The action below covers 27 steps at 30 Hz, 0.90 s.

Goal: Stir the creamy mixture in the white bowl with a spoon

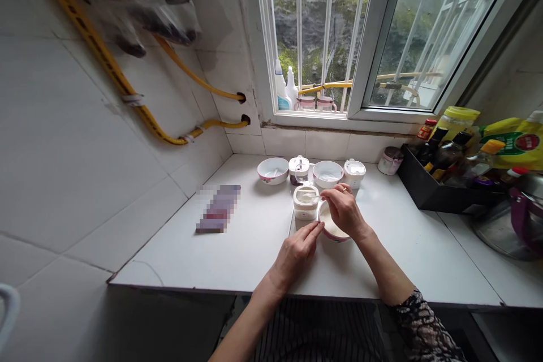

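My right hand [345, 210] is closed on the handle of a small white spoon [311, 195], whose head is over the open top of a white jar [306, 209]. Just right of the jar is a bowl [333, 229] with pale contents, partly hidden under my right hand. The fingers of my left hand [299, 246] are pressed together at the bowl's left rim. Behind them stand a white bowl [272, 172], a lidded jar with dark contents [299, 168], a second white bowl [328, 172] and a white lidded jar [354, 172].
A blurred purple packet [219, 209] lies on the white counter [178, 260] at left. A black box of bottles [428, 189] and a metal pot [513, 226] stand at right. Near the back wall is a small jar [390, 160], below the window.
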### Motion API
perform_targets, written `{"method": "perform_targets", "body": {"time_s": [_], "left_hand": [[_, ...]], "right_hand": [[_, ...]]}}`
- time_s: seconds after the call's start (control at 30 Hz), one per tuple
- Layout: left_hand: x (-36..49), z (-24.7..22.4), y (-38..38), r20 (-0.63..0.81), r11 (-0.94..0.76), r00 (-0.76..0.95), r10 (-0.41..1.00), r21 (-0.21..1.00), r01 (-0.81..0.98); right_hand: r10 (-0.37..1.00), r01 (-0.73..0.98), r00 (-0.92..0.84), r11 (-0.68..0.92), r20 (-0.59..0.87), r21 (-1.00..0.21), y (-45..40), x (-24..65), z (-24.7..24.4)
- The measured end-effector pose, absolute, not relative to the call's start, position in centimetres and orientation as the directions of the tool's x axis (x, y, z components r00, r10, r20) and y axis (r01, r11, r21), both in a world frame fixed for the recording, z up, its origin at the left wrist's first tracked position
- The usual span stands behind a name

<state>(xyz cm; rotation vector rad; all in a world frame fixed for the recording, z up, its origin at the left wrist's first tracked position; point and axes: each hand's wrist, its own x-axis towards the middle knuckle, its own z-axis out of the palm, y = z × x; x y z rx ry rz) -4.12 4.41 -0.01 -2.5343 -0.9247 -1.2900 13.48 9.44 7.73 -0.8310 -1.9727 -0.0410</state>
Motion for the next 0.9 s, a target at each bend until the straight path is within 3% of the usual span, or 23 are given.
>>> {"method": "perform_targets", "body": {"time_s": [0.1,0.17,0.27,0.43,0.63,0.73,0.9], "left_hand": [[-4.1,0.0,4.3,0.767,-0.796,0.437,0.470,0.155,0.585],[-4.0,0.1,4.3,0.763,-0.795,0.434,0.479,0.168,0.582],[-4.0,0.1,4.3,0.756,-0.795,0.436,0.489,0.181,0.579],[-4.1,0.0,4.3,0.752,-0.798,0.437,0.493,0.191,0.572],[-4.1,-0.1,4.3,0.753,-0.795,0.433,0.496,0.191,0.576],[-4.1,-0.1,4.3,0.755,-0.795,0.436,0.491,0.183,0.579],[-4.1,0.0,4.3,0.754,-0.795,0.438,0.490,0.181,0.579]], "right_hand": [[0.677,0.499,-0.061,0.656,0.733,-0.565,9.5,13.9,8.1],[0.806,0.356,0.115,0.512,0.581,-0.781,9.7,14.5,8.3],[0.900,0.179,0.241,0.327,0.363,-0.928,10.3,16.1,8.6],[0.939,0.285,0.172,0.241,0.297,-0.928,10.7,18.2,8.8],[0.936,0.622,0.012,0.269,0.352,-0.736,10.0,16.9,8.4],[0.962,0.594,-0.026,0.235,0.273,-0.770,9.9,16.4,8.2],[0.982,0.431,0.069,0.132,0.179,-0.893,10.5,17.3,8.1]]}}
